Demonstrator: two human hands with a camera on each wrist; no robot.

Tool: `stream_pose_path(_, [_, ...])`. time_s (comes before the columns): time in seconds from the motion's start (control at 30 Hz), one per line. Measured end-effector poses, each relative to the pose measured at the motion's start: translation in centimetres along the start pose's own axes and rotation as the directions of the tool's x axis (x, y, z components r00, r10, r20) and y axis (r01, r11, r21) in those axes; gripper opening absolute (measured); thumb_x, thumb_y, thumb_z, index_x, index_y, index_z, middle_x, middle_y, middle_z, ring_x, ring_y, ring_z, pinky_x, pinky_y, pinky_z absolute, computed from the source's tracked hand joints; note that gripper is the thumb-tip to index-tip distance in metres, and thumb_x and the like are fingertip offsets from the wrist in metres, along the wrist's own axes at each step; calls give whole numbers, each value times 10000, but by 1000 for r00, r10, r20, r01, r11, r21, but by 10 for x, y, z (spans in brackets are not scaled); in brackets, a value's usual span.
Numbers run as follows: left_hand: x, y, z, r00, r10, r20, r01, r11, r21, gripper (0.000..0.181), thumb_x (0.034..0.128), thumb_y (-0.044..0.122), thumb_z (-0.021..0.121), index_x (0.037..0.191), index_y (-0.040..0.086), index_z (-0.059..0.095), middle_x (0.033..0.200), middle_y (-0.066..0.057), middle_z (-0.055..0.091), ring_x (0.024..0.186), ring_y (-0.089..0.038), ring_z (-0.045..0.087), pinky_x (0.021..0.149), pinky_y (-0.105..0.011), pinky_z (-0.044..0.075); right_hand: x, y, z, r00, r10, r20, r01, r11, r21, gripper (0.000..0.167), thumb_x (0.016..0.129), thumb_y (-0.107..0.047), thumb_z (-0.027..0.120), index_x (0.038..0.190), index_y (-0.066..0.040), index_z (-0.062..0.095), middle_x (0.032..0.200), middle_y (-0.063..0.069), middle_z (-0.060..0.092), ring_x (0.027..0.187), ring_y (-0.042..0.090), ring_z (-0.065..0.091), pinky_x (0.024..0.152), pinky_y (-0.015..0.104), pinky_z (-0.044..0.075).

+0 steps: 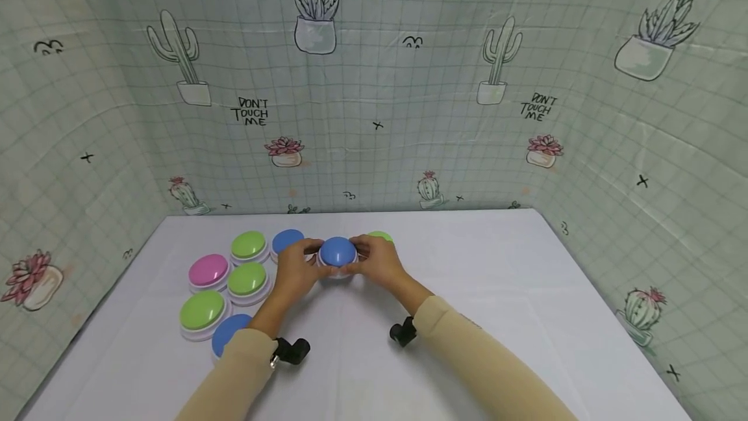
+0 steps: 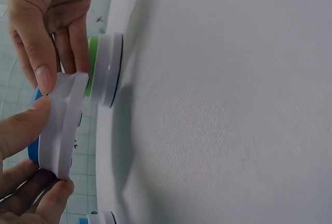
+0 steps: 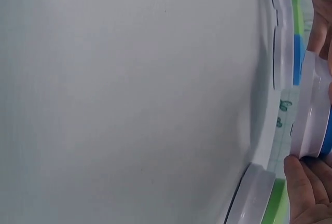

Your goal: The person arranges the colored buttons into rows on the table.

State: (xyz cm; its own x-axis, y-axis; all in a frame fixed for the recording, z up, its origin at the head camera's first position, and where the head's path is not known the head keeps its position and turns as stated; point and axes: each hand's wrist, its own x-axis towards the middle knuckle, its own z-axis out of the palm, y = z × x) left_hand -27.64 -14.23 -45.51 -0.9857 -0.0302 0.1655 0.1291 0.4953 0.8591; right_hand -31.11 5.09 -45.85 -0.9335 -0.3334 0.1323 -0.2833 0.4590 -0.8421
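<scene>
A blue push button (image 1: 337, 252) with a white round base is held by both hands, raised off the white table. My left hand (image 1: 295, 273) grips its left side and my right hand (image 1: 378, 261) grips its right side. Both thumbs rest on its near side in the head view. The left wrist view shows the white base (image 2: 61, 125) tilted on edge between the two hands, clear of the tabletop. Behind the right hand, a green button (image 1: 381, 236) is mostly hidden.
Left of the hands, several buttons stand grouped on the table (image 1: 502, 317): green (image 1: 248, 244), pink (image 1: 208, 270) and blue ones (image 1: 287, 239). My left forearm partly covers another blue button (image 1: 229, 333). A patterned cloth (image 1: 374, 96) surrounds the table's back and sides.
</scene>
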Motion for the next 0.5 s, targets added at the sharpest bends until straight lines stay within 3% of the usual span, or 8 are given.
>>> stream_pose_path(0.5, [9,9,32,992,22,-125,-39,991,-128,569,720,-35,946,1221,-114,689,1240,-260,684,1233,-391,636,1007,-389,589,2,12,-25,997,43,-63,-40,998,44,601,818,-43,904,1357,49,655,1362,200,679,1247,326,674,1049,403,565])
